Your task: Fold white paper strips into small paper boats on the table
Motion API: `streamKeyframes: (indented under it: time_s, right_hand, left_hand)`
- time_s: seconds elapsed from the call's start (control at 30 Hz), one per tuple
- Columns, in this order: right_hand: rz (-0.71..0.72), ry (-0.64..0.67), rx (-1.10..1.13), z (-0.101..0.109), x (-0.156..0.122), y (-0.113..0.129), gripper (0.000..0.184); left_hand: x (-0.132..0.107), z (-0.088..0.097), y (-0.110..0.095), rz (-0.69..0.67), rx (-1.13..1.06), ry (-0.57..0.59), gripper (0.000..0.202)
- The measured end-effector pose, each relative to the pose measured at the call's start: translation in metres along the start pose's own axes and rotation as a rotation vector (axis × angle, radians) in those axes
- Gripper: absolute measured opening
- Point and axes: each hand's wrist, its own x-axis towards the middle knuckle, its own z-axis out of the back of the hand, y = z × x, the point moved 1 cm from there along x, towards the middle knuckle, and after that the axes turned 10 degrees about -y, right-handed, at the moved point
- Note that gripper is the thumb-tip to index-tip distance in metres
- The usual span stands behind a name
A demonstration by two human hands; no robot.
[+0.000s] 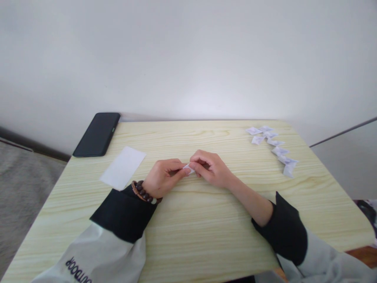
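Note:
Between my two hands is a small folded piece of white paper (189, 168), held just above the middle of the table. My left hand (165, 176) pinches its left end between thumb and fingers. At the other end, my right hand (209, 167) grips it with thumb and curled fingers. Fingertips cover much of the paper, so its full shape is hidden. Beside my left wrist lies a flat white stack or sheet of paper (123, 168); its thickness is hard to tell.
Several small folded paper boats (278, 151) lie in a loose line at the right back of the pale wooden table (206, 232). A black tablet or large phone (97, 134) rests at the left back corner. A white wall (188, 59) stands behind the table.

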Motion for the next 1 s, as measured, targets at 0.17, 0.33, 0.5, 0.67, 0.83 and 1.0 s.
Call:
streamKeyframes:
  time_s: [0.17,0.33,0.5,0.67,0.83,1.0]
  right_hand:
    - [-0.058,-0.012,0.026,-0.0001,0.0000,-0.0002,0.013]
    - [-0.045,-0.033,-0.014,-0.0008,-0.0009,-0.0009,0.011]
    - [0.083,0.002,-0.094,-0.0007,-0.0003,0.0000,0.011]
    - [0.141,0.039,-0.108,-0.0008,0.0009,0.0011,0.015]
    - [0.081,-0.032,-0.091,-0.0008,0.0013,0.0000,0.017]
    - [0.022,-0.056,-0.108,-0.0006,-0.0002,-0.0012,0.019]
  left_hand:
    - [0.0000,-0.0009,0.0007,0.083,-0.038,-0.001,0.036]
    - [-0.0008,-0.0025,0.0001,0.183,-0.071,-0.117,0.031]
    - [-0.0017,-0.0022,-0.0048,0.076,0.013,-0.082,0.028]
    - [-0.0022,-0.0016,-0.0062,0.032,0.026,-0.077,0.025]
    - [-0.0019,-0.0036,-0.0024,0.191,-0.118,-0.117,0.028]
    - [-0.0011,-0.0050,0.0004,0.233,-0.179,-0.003,0.031]
